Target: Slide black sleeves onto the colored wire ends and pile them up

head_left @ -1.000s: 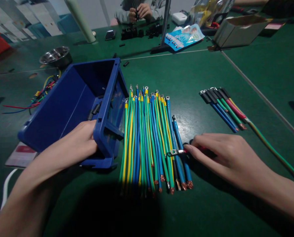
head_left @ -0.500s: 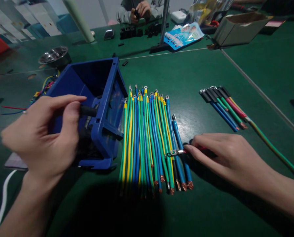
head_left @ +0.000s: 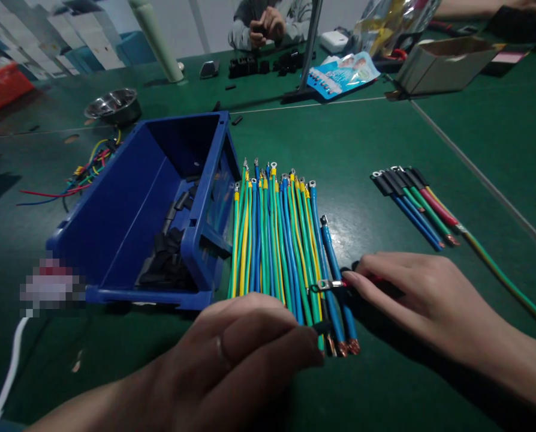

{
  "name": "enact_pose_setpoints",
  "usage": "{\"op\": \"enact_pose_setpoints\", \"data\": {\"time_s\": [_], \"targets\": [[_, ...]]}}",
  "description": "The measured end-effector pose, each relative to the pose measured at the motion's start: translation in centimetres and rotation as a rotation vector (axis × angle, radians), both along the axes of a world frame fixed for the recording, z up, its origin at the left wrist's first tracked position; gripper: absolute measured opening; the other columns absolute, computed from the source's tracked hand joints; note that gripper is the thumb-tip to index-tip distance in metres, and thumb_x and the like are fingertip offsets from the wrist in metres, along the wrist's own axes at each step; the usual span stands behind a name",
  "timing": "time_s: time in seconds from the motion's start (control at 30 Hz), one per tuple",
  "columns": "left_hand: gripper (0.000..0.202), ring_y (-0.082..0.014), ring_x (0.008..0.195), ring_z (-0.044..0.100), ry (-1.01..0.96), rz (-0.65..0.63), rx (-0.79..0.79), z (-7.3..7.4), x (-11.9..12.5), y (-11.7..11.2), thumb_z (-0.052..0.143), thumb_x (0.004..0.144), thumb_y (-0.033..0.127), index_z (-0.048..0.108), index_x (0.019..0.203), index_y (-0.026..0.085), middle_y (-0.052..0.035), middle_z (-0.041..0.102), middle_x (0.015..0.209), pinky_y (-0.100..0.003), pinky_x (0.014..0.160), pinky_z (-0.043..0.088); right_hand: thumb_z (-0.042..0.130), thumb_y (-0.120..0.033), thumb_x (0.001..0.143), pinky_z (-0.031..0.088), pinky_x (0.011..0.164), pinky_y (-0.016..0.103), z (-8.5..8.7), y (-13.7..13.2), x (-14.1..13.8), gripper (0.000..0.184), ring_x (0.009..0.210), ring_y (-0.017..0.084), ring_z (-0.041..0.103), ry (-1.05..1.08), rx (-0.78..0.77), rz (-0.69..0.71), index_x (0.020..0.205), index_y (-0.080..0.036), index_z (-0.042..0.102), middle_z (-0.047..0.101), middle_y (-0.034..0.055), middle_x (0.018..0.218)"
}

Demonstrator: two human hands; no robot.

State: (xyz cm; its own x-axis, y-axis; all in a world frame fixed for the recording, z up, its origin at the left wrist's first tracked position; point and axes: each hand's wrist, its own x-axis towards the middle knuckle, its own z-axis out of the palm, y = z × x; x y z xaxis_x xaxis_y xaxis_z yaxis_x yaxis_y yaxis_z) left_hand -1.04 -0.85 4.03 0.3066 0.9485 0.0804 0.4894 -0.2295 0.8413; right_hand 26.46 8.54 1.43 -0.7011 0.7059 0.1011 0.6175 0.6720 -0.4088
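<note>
My right hand pinches a cable with a ring terminal; bits of red and black show by the fingers, and the palm hides the rest. Closed in a pinch, my left hand holds a short black sleeve, like heat-shrink tubing, just below the terminal and apart from it. Both hands are over the right part of a row of cut cables in blue, green and yellow, with ring terminals at the far ends and bare copper at the near ends. Similar black sleeves lie in a blue bin.
At the right lie several cables with black sleeves, one running to a long green-yellow wire. Behind are a metal bowl, a blue packet, a stand and a cardboard box. Another person's hands are across the table.
My left hand has come out of the blue bin and moved right with a black sleeve, close to the terminal. My right hand stays nearly in place. The view has shifted slightly.
</note>
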Motion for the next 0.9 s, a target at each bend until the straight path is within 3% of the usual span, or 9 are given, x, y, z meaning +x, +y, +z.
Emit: {"op": "enact_pose_setpoints", "data": {"time_s": [0.03, 0.07, 0.13, 0.27, 0.57, 0.9], "targets": [[0.028, -0.0147, 0.081, 0.071, -0.051, -0.153, 0.053, 0.2, 1.0, 0.3, 0.066, 0.087, 0.011, 0.069, 0.109, 0.028, 0.0021, 0.076, 0.091, -0.023, 0.078, 0.058, 0.041, -0.039, 0.100, 0.028, 0.051, 0.028, 0.0, 0.0, 0.0, 0.035, 0.049, 0.011, 0.045, 0.002, 0.002, -0.001, 0.071, -0.020, 0.049, 0.049, -0.0016, 0.057], [0.030, -0.0135, 0.083, 0.071, -0.092, -0.161, 0.085, 0.0, 1.8, 0.7, 0.061, 0.090, 0.006, 0.067, 0.110, 0.026, 0.0017, 0.075, 0.091, -0.022, 0.079, 0.056, 0.042, -0.039, 0.100, 0.028, 0.051, 0.028, 0.0, 0.0, 0.0, 0.035, 0.049, 0.011, 0.045, 0.005, 0.002, 0.000, 0.071, -0.021, 0.049, 0.049, -0.0017, 0.057], [0.013, -0.0146, 0.078, 0.070, -0.107, -0.025, 0.111, -0.9, 2.8, 1.6, 0.068, 0.089, 0.015, 0.068, 0.100, 0.022, 0.0000, 0.074, 0.086, -0.024, 0.074, 0.055, 0.042, -0.037, 0.100, 0.029, 0.051, 0.028, 0.1, -0.1, -0.1, 0.034, 0.050, 0.011, 0.046, 0.012, -0.012, 0.011, 0.071, -0.021, 0.049, 0.049, -0.0018, 0.058], [0.017, -0.0125, 0.069, 0.067, -0.071, 0.158, -0.058, -2.4, 3.0, 2.5, 0.078, 0.079, 0.016, 0.067, 0.090, 0.021, 0.0029, 0.071, 0.081, -0.020, 0.064, 0.052, 0.042, -0.033, 0.101, 0.030, 0.050, 0.027, 0.4, -0.4, -0.4, 0.031, 0.049, 0.010, 0.047, 0.062, -0.061, 0.039, 0.073, -0.021, 0.049, 0.049, -0.0029, 0.058], [0.008, -0.0145, 0.078, 0.071, -0.158, 0.240, -0.215, -3.1, 2.8, 1.7, 0.067, 0.089, 0.021, 0.064, 0.096, 0.023, 0.0016, 0.072, 0.088, -0.022, 0.069, 0.055, 0.051, -0.025, 0.096, 0.035, 0.049, 0.025, 1.1, -1.0, -0.7, 0.015, 0.052, 0.009, 0.052, 0.219, -0.025, 0.052, 0.083, -0.019, 0.055, 0.056, -0.0024, 0.065], [0.007, -0.0145, 0.073, 0.072, -0.194, 0.238, -0.241, -3.2, 2.6, 1.6, 0.067, 0.090, 0.025, 0.062, 0.096, 0.023, 0.0021, 0.075, 0.084, -0.021, 0.064, 0.055, 0.050, -0.021, 0.095, 0.035, 0.048, 0.025, 1.1, -1.0, -0.6, 0.011, 0.052, 0.010, 0.052, 0.224, 0.041, 0.084, 0.086, -0.019, 0.056, 0.057, -0.0010, 0.066]]}}
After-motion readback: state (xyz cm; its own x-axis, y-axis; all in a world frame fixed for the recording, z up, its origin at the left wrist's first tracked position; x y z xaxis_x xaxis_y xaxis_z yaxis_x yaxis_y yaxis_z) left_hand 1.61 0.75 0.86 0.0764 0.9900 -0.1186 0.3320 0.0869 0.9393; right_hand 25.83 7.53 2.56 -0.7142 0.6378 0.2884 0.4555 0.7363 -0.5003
